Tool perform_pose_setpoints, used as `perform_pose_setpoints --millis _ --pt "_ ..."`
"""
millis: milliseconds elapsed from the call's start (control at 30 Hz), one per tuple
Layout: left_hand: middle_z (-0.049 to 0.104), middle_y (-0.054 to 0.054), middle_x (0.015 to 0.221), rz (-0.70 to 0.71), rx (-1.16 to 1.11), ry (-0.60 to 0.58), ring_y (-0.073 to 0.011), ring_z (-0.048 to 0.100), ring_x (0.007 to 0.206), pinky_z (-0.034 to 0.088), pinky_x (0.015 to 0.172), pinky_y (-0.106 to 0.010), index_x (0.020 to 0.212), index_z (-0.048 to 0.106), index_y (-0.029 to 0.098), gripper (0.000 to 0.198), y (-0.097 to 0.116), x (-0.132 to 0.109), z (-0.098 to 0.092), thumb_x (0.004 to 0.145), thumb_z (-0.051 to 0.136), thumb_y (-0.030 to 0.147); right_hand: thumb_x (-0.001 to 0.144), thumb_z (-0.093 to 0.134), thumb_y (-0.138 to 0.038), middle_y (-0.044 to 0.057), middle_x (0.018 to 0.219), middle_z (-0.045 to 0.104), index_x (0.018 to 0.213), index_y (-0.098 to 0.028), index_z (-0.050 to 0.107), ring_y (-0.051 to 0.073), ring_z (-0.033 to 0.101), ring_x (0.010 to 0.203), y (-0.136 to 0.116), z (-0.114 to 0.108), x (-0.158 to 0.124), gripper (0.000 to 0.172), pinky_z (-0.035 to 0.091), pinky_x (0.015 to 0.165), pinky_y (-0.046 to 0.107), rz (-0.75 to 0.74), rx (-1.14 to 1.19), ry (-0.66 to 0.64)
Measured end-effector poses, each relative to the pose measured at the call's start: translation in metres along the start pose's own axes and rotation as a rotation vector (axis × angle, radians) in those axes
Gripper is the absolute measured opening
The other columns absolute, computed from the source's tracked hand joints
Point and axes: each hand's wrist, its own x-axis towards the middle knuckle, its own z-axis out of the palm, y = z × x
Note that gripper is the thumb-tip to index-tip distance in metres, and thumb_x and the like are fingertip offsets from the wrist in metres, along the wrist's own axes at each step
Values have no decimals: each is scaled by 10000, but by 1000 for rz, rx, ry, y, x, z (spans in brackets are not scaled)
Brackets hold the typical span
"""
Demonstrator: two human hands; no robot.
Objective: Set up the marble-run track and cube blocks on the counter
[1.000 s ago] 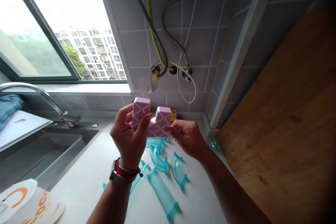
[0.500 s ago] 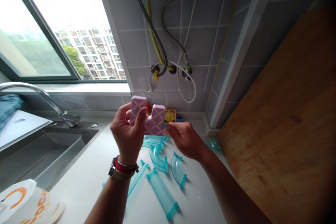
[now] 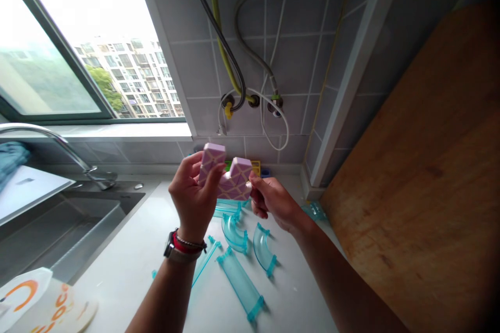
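Note:
In the head view a pink block toy (image 3: 234,189) with pale criss-cross lines is held up above the counter. Two raised blocks with a gap between them give it a rough U shape. My left hand (image 3: 194,187) is closed around its left upright, thumb across the near face. The thumb and index finger of my right hand (image 3: 276,202) pinch its lower right edge; the exact contact is partly hidden. Below, translucent teal track pieces lie on the counter: a straight one (image 3: 241,285), a curved one (image 3: 264,250) and another curved one (image 3: 234,233).
A steel sink (image 3: 70,234) with a faucet (image 3: 58,138) is at the left, a white paper container (image 3: 42,302) in front of it. Yellow blocks (image 3: 255,166) stand by the tiled wall. A wooden board (image 3: 422,182) leans at the right. Hoses (image 3: 219,26) hang above.
The pink block toy has shifted slightly right and tilted in my left hand. My right hand's grip on its right edge has altered, with the lower fingers now showing. The track pieces stay put.

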Motion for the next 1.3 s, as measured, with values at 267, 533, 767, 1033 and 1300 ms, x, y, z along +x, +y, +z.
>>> perform_pose_setpoints --millis 267,533,767,1033,1300 --pt "677 10 782 -453 -512 -119 -114 659 630 558 595 -205 953 662 205 325 -13 7 12 921 737 519 954 571 -693 -3 805 626 1013 -209 659 139 621 690 -6 3 -4 496 475 498 195 -315 -181 201" --pt "749 -75 886 -732 -744 -301 -225 745 831 611 689 -311 1002 738 183 542 3 -6 25 952 556 692 912 667 -634 -33 768 610 924 -223 662 118 569 618 -7 -2 0 411 437 494 198 -300 94 307" --pt "654 42 766 -761 -854 -40 -83 639 636 546 631 -200 846 661 189 211 2 -2 23 903 735 378 846 746 -637 1 976 669 1110 -228 675 111 604 675 -3 2 2 492 498 524 202 -251 137 359" --pt "650 35 651 -551 -618 -314 -108 600 553 464 538 -198 833 603 200 247 13 3 8 775 832 274 935 595 -674 39 969 722 1147 -224 709 178 648 816 12 0 13 510 506 640 257 -305 78 489" --pt "602 44 612 -635 -852 -338 -82 522 487 409 490 -185 825 578 196 288 14 -4 15 830 832 330 981 442 -722 49 1021 744 1052 -229 709 219 689 919 13 4 10 565 535 748 325 -248 273 380"
